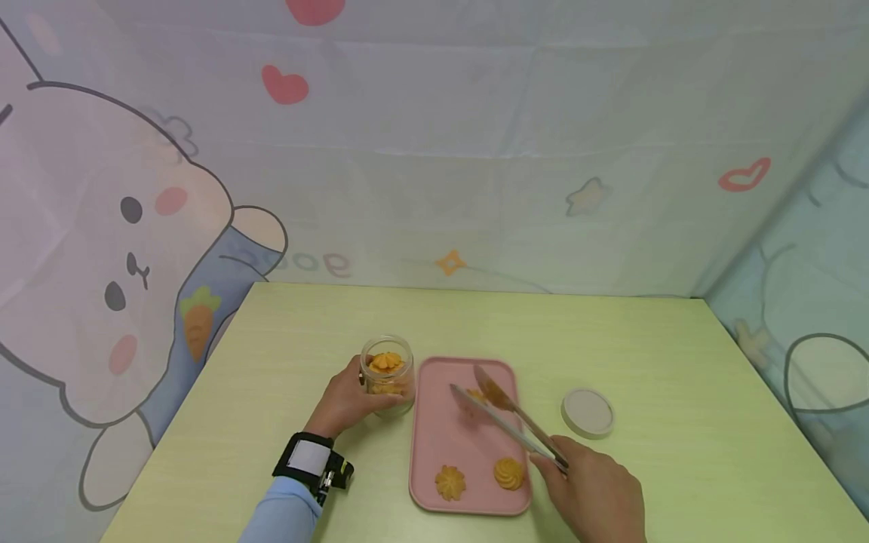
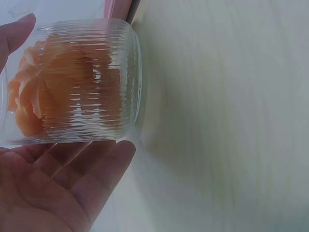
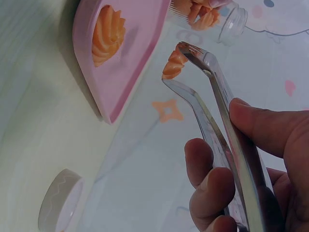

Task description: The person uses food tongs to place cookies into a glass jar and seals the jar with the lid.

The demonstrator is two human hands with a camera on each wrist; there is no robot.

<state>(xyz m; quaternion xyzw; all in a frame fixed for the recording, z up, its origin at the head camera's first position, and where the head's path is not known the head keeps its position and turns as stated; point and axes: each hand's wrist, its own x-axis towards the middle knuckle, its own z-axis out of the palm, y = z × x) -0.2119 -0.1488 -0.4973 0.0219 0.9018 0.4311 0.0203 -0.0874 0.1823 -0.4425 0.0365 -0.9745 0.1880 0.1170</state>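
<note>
My left hand grips a ribbed glass jar, thumb on one side and fingers on the other. Inside the uncapped jar are several swirled golden cookies. My right hand holds metal tongs between thumb and fingers. One piped cookie sits between the tong tips, off the surface, over the far part of a pink tray. Two more cookies lie near the tray's front edge, a flower-shaped cookie on the left and a round swirled cookie on the right.
A round pale lid lies on the light yellow-green table, right of the tray. Behind the table hangs a printed cloth with hearts and a cartoon animal. The jar stands close to the tray's left edge.
</note>
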